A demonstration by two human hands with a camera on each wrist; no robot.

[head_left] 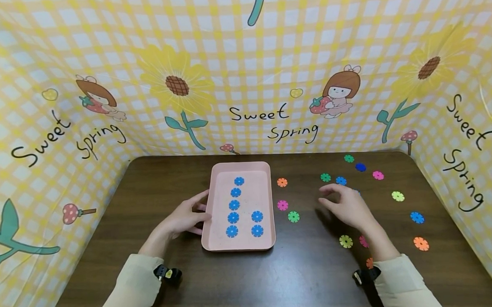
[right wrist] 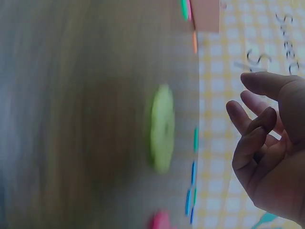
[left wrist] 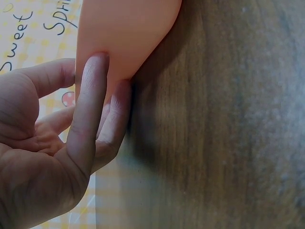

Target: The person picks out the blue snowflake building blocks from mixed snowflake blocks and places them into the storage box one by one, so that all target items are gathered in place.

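A pink tray (head_left: 246, 244) lies on the dark wooden table, with several blue flower-shaped discs (head_left: 234, 205) inside. They form a longer column on the left and two discs on the right. My left hand (head_left: 184, 216) touches the tray's left side; in the left wrist view its spread fingertips (left wrist: 96, 67) rest against the outer wall. Above the table, right of the tray, my right hand (head_left: 347, 206) hovers with loosely bent fingers and nothing visible between them. Blue discs (head_left: 340, 181) lie just beyond it, one partly hidden by the hand.
Orange (head_left: 282, 182), pink (head_left: 282, 205) and green (head_left: 293, 217) discs lie beside the tray's right edge. More discs in several colours, such as a yellow-green disc (head_left: 346, 241), are scattered around the right hand. A yellow checked cloth (head_left: 246, 71) walls the table's back and sides.
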